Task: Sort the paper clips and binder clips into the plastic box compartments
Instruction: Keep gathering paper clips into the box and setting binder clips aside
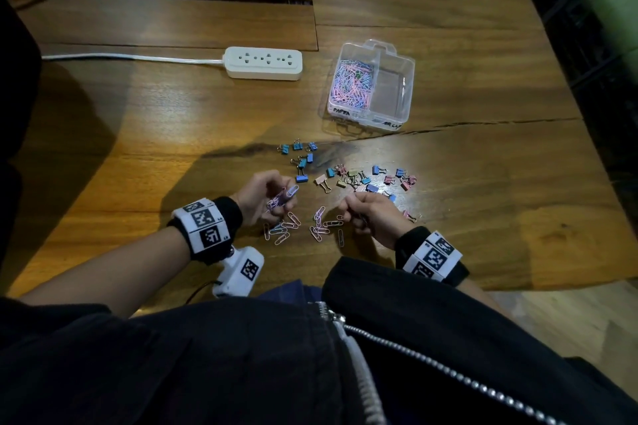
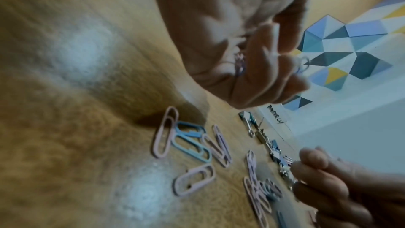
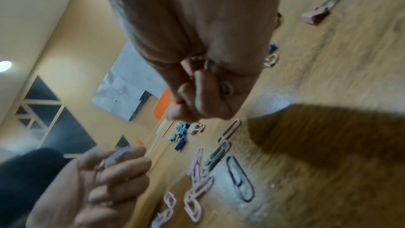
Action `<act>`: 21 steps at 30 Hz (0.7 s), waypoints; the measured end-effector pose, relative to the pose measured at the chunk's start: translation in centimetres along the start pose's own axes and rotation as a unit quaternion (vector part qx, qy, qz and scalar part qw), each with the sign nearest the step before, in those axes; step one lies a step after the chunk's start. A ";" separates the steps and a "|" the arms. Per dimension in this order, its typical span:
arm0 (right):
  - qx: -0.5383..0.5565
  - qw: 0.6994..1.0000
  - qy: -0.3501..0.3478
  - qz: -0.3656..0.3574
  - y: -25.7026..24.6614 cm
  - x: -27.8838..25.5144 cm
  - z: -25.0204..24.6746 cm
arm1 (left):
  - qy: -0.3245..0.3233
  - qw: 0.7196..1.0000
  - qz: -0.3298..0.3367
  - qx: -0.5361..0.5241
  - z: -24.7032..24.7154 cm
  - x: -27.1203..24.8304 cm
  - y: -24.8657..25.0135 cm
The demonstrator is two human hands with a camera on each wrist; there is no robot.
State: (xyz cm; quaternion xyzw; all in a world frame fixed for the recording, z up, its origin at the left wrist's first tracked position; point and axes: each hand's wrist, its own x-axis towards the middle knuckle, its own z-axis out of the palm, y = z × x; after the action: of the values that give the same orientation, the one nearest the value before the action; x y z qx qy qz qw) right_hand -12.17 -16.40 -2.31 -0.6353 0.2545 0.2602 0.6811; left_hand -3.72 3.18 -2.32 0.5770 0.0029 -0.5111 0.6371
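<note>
My left hand [image 1: 276, 198] grips a bunch of pink and purple paper clips [image 1: 283, 197] just above the wooden table; the left wrist view shows my fingers [image 2: 263, 68] curled round them. My right hand [image 1: 359, 210] is a closed fist, and the right wrist view shows a pink clip [image 3: 227, 89] tucked in it. Loose paper clips [image 1: 288, 228] lie between the hands, with more [image 1: 324, 224] beside the right one. Several binder clips [image 1: 362, 179] are scattered just beyond. The clear plastic box [image 1: 409, 93] stands farther back right. Its left compartment holds paper clips [image 1: 352, 84]. The right compartment looks bare.
A white power strip [image 1: 264, 63] with its cable lies at the back centre-left. A separate group of blue binder clips [image 1: 300, 155] sits ahead of the left hand. The table's front edge [image 1: 535, 281] runs close to my right wrist. A dark crack crosses the wood below the box.
</note>
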 end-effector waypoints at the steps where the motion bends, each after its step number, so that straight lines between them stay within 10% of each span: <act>1: -0.046 0.999 0.023 -0.014 0.0 0.0 0.2 | 0.014 1.000 0.001 0.014 0.0 0.1 0.0; 7: -0.390 0.908 0.077 -0.131 0.5 -0.2 0.8 | 0.088 0.960 -0.016 0.266 -0.1 -0.2 0.8; 13: -0.488 0.854 0.132 -0.126 0.5 -0.4 1.2 | 0.148 0.683 -0.083 0.710 0.8 -2.3 -0.7; 15: -0.509 0.846 0.116 -0.107 0.6 -0.4 1.3 | 0.156 0.635 -0.108 0.748 1.2 -2.4 -1.7; 21: -0.571 0.807 0.100 -0.116 1.3 -0.1 1.9 | 0.111 0.658 -0.032 0.744 2.1 -2.1 -3.3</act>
State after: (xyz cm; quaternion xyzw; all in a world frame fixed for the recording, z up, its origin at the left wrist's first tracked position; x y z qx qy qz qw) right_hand -13.14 -14.42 -3.06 -0.9569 0.0513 0.2122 0.1913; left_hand -8.08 3.65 -2.80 0.9105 -0.2890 -0.2946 -0.0262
